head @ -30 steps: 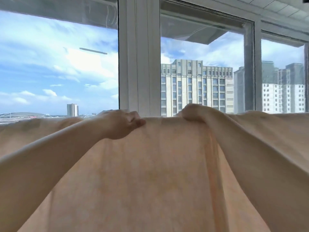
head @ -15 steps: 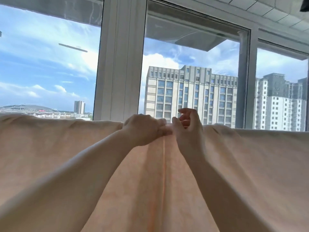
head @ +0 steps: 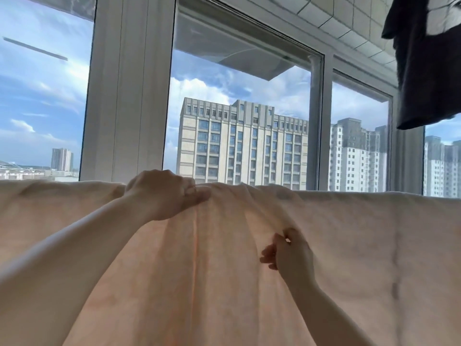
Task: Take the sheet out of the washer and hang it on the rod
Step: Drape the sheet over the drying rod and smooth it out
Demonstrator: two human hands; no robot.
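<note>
Head view showed the sheet (head: 324,245) already draped over the rod, which lay hidden under the fold along the top edge, in front of the window (head: 239,121). The cloth bunched into pleats at the middle, between the two hands.

The risk, as I judged it, was uneven hang: a hard tug low on the front panel could drag the sheet forward over the rod and let it slide off, since nothing visible pinned it. The pleats could also stay gathered if only one side was pulled, leaving a thick, slow-drying band.

The left hand (head: 164,193) reached up to the top edge, arm stretched forward, knuckles raised, its grip curled round the bunched cloth at the fold with the thumb pressed along the front. The right hand (head: 291,253) was lower, against the front panel, wrist bent up, fingers curled; it seemed to pinch a small tuck of cloth, though that was not certain. A dark garment (head: 429,58) hung at upper right, apart from the sheet.
</note>
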